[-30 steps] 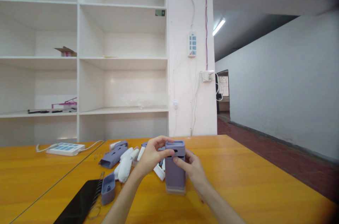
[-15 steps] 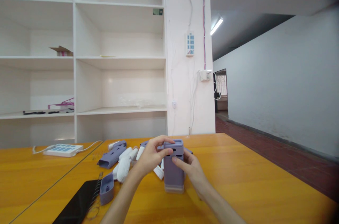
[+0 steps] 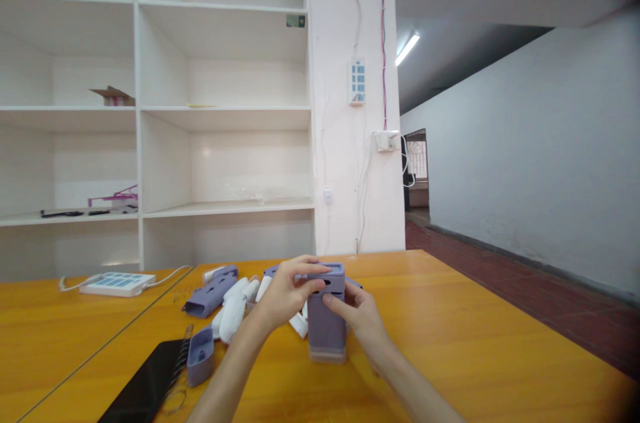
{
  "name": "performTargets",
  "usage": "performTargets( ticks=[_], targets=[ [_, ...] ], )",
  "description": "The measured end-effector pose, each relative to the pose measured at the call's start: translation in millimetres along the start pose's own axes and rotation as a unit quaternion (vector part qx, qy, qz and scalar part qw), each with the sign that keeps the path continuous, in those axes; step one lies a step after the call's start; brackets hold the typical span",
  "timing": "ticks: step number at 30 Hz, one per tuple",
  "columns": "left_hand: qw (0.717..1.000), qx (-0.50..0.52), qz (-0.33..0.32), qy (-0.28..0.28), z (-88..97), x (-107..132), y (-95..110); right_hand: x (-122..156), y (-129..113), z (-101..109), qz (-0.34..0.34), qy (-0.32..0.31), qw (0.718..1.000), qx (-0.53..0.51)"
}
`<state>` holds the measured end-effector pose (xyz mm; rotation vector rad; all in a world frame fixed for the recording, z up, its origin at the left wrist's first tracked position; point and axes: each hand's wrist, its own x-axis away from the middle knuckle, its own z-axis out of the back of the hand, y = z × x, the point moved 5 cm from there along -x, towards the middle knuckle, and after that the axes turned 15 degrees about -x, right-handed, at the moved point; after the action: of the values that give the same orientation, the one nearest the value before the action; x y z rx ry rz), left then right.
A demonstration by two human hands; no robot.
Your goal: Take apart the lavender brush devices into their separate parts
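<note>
A tall purple plastic container [image 3: 327, 331] with a clear band at its base stands upright on the table. On its top sits a lighter purple cap [image 3: 335, 271] with a dark oval hole, and a thin dark gap shows between the two. My left hand [image 3: 286, 289] is closed on the cap, fingers over the top and thumb at the front. Thumb at the front, my right hand [image 3: 364, 321] grips the container's upper right side; its other fingers are partly hidden behind it. White brush-like parts [image 3: 299, 324] lie just left of the container.
On the wooden table [image 3: 450, 343], left of my arms, lie a purple open tray [image 3: 201, 357], a long purple holder [image 3: 209, 296], white pieces [image 3: 233, 313], a black tablet-like slab [image 3: 145, 379] and a power strip [image 3: 119, 283]. White shelves [image 3: 225, 209] stand behind.
Both hands keep the same hold on the cap and container. The whole view has shifted very slightly; nothing else visibly differs.
</note>
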<state>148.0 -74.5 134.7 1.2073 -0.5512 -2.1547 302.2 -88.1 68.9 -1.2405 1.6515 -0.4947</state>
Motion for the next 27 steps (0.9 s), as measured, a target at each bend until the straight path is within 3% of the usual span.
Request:
performTargets(
  ticks=[11, 20, 27],
  targets=[
    [1.0, -0.022, -0.021, -0.004, -2.2, 2.4, 1.7, 3.3, -1.9, -1.2, 0.008, -0.003, 1.0, -0.011],
    [0.999, -0.053, -0.001, -0.01, -4.8, 7.5, 3.8, 5.2, -1.7, -2.3, 0.014, -0.022, 1.0, -0.006],
    [0.988, -0.149, -0.021, 0.022, 1.8, 8.7, 1.6, 4.8, -2.6, -1.2, 0.019, -0.019, 1.0, -0.008]
  ],
)
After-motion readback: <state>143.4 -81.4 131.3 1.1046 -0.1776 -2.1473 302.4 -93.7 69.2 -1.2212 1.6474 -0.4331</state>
